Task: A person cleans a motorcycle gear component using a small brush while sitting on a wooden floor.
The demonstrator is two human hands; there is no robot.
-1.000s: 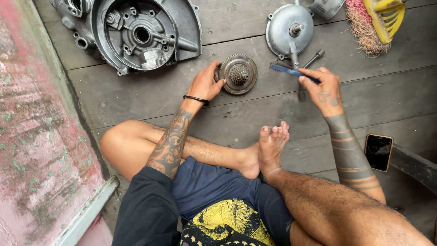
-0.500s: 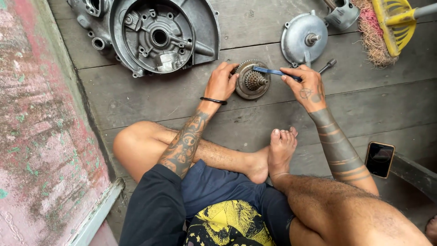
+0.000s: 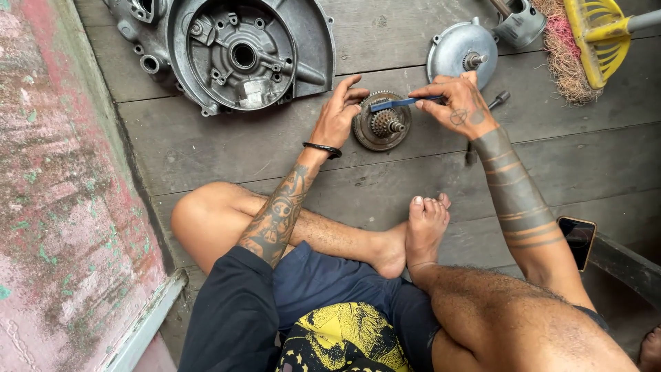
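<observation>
Far left on the plank floor lies a grey engine casing (image 3: 241,55). The left hand (image 3: 337,117), fingers spread, steadies the gear cluster (image 3: 383,127) at its left rim. Above the gears, the right hand (image 3: 458,103) pinches a blue-handled brush (image 3: 396,104). Beyond sits a round metal cover (image 3: 454,52); far right, a yellow broom (image 3: 585,41); near right, a phone (image 3: 577,238).

The gear cluster (image 3: 383,126) is dull, greasy metal with rough teeth; the tool (image 3: 399,103) over it has a smooth blue plastic handle. At ten o'clock, the engine casing (image 3: 234,52) is matt cast metal on weathered, rough wooden planks (image 3: 206,148)
</observation>
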